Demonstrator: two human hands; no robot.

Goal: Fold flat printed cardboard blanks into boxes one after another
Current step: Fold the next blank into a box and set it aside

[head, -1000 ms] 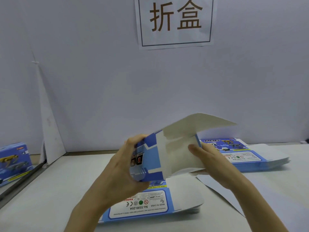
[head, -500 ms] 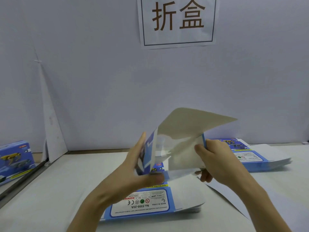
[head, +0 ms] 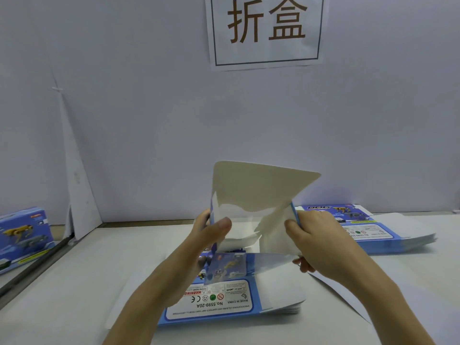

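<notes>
A half-formed blue printed box (head: 251, 212) is held up over the table, its open end facing me and its white inside showing. A large white lid flap stands up at the back. My left hand (head: 211, 235) grips the box's left wall, thumb inside on a small side flap. My right hand (head: 313, 240) grips the right wall, thumb on the right side flap, fingers underneath. Under the box lies a stack of flat blanks (head: 231, 302), printed side up.
A second stack of flat blanks (head: 368, 232) lies at the back right. One finished blue box (head: 22, 237) stands at the far left beyond a dark rail. A white wall with a printed sign (head: 266, 31) closes the back.
The box has turned its open end toward me and squared up. Both hands shifted to its side walls, thumbs now on the side flaps. The lid flap stands more upright.
</notes>
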